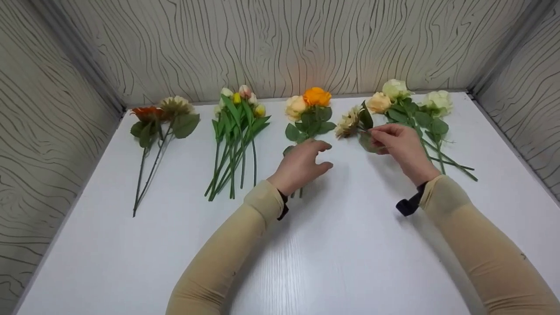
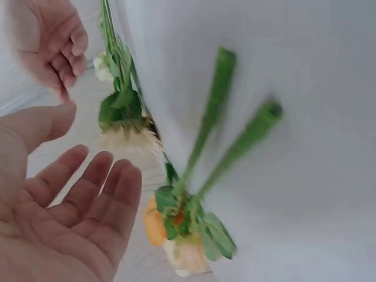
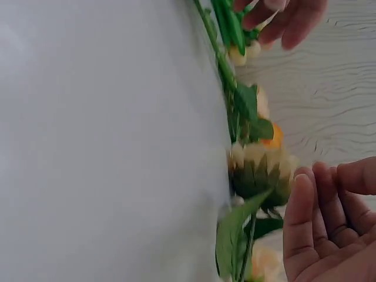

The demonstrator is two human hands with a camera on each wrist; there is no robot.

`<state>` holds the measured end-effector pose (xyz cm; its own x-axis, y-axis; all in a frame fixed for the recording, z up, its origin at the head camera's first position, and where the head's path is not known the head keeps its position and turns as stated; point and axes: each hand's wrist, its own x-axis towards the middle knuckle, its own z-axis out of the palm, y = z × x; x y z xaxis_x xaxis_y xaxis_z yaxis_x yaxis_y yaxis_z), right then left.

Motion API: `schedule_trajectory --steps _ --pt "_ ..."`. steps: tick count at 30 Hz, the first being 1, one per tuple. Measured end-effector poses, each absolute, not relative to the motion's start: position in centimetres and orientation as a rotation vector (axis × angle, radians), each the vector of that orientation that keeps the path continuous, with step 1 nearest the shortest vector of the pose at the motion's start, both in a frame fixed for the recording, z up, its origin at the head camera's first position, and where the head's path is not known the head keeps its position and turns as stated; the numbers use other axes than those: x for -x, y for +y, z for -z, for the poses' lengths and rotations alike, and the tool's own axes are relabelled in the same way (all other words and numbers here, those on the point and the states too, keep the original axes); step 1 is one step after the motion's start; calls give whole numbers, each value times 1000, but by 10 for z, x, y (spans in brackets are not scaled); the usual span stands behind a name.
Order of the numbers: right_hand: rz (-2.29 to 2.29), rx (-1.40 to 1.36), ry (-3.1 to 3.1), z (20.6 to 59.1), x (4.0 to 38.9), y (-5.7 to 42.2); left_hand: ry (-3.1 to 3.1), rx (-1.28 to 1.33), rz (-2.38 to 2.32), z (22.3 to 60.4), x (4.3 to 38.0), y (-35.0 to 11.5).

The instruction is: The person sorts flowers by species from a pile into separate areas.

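My left hand (image 1: pixel 302 164) hovers over the stems of the orange and peach flowers (image 1: pixel 317 96), thumb and fingers spread with nothing between them. To the right, my right hand (image 1: pixel 400 146) is beside a cream daisy-like flower (image 1: pixel 348 122), its thumb and fingertips close together. In the right wrist view, that flower (image 3: pixel 261 173) and its stem pass beside the loosely bent fingers (image 3: pixel 301 205), and no stem shows between them. A gap also separates the right hand (image 2: pixel 50 47) from the flower (image 2: pixel 129 138) in the left wrist view.
Along the back of the white table (image 1: pixel 280 271) lie rust and cream flowers (image 1: pixel 148 113), several tulips (image 1: pixel 238 118) and, at right, pale green and peach roses (image 1: pixel 396 89). Patterned panels (image 1: pixel 271 43) stand behind and on both sides.
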<state>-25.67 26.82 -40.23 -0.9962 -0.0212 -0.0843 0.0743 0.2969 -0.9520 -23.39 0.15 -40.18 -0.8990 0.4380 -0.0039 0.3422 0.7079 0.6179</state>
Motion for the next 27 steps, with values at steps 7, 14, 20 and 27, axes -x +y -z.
schedule_trajectory --steps 7,14,20,27 --pt "1477 -204 2717 386 277 323 2826 -1125 -627 394 211 24" --pt "1036 -192 2966 385 286 353 2849 -1452 -364 395 189 47" --pt "886 -156 2985 394 288 366 2840 -1517 -234 397 170 63" --pt "776 -101 3034 405 289 370 2819 -1567 -61 406 156 81"
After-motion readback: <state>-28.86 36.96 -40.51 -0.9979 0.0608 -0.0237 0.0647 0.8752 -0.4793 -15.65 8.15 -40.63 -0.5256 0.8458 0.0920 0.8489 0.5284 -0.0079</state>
